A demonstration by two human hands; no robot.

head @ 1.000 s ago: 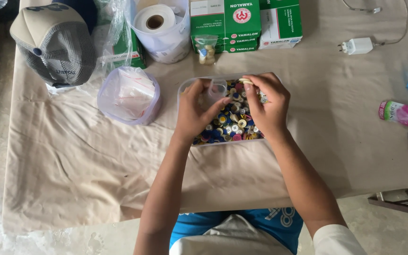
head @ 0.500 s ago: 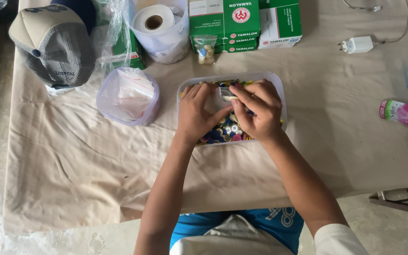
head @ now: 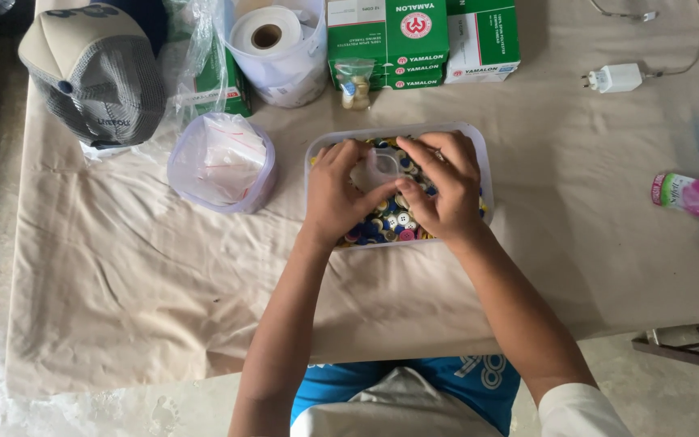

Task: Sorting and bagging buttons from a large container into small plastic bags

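- Nearest the camera, both forearms reach forward over the cloth-covered desk (head: pixel 163 307) into a clear plastic tray (head: pixel 483 158) of mixed coloured buttons (head: pixel 390 222).
- The left hand (head: pixel 341 194) lies palm-down on the buttons, fingers curled round a small clear bag (head: pixel 380 168); its grip looks closed on the bag's near edge.
- The right hand (head: pixel 442 190) comes in from the other side, fingertips pinched at the same bag; whether it also has a button between them I cannot tell.
- By my reading, the step in hand is sorting buttons with the little bag held open above the tray; the next move would call for a fine pinch and a steady bag mouth.
- Left of the tray stands a round tub (head: pixel 220 162) lined with plastic.
- Farther off are a grey cap (head: pixel 95 73), a paper roll (head: pixel 267 32), green boxes (head: pixel 390 36) and a white charger (head: pixel 615 78).
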